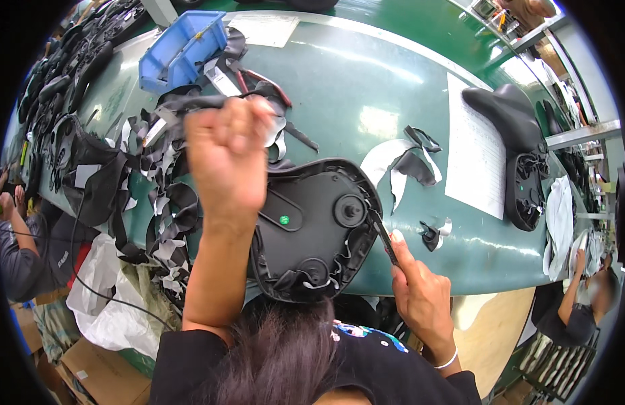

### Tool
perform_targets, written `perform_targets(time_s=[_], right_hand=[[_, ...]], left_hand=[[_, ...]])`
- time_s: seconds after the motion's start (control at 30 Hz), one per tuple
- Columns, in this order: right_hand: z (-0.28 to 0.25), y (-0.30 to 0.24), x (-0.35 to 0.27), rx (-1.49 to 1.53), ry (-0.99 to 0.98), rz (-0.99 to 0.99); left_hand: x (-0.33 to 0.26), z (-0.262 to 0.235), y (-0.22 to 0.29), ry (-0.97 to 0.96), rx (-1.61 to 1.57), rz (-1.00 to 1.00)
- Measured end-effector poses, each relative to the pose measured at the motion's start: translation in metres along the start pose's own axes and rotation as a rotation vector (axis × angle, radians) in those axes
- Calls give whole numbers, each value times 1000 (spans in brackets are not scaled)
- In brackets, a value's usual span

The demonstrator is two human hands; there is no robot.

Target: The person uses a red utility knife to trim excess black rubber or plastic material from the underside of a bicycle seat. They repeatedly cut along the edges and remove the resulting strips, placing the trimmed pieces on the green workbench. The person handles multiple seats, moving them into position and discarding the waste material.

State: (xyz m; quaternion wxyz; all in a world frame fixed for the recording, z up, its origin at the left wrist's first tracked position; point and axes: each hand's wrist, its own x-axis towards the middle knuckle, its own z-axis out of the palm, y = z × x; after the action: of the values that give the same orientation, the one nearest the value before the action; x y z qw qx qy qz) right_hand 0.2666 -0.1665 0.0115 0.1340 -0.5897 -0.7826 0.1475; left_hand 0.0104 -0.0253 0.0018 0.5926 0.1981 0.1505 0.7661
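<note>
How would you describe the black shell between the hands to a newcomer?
On the green table, look toward the near edge, between the left hand and right hand. There lies a broad black shell, hollow side up. Unlike the smooth black saddle farther right, it bears a round green sticker.

A green table (332, 101) bears black scraps (413, 170), paper (476, 152) and a blue bin (169, 75).

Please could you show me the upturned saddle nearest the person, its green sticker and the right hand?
Upturned saddle (311, 233), head view: bare underside.
Green sticker (284, 220), head view: its middle.
Right hand (424, 295), head view: back of the hand.
</note>
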Motion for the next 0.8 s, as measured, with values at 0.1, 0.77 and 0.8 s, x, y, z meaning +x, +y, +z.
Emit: perform_targets(time_s=[0.1, 0.77, 0.8], right_hand=[[-7, 8, 26, 5, 45, -98], [16, -19, 56, 326, 149, -27], [21, -17, 68, 167, 135, -103]], left_hand=[[-6, -8, 5, -63, 765, -279], [-60, -17, -14, -292, 2093, 152], [-59, -12, -13, -291, 2089, 93]])
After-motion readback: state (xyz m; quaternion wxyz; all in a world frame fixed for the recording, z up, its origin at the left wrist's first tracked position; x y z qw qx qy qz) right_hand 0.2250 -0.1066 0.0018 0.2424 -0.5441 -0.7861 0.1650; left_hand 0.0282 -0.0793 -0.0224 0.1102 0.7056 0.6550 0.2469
